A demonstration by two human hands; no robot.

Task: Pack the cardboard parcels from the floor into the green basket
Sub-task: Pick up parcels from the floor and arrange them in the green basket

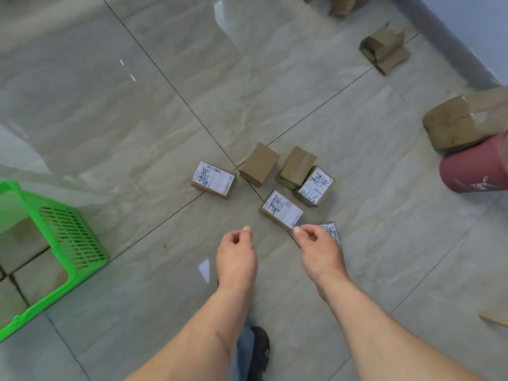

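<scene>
Several small cardboard parcels lie on the tiled floor ahead of me. One labelled parcel (214,179) lies to the left, a plain one (259,163) and a taped one (297,166) behind, and two labelled ones (315,186) (282,209) nearer. Another labelled parcel (331,231) is mostly hidden behind my right hand (319,246). That hand hangs just above the floor with fingers loosely curled, holding nothing. My left hand (237,251) is beside it, also loosely curled and empty. The green basket (71,237) stands at the left with parcels inside.
A dark red cylindrical container (472,169) stands at the right with a large cardboard box (464,119) on it. More cardboard boxes (384,48) lie near the wall at the top right. My foot (258,350) is below my arms.
</scene>
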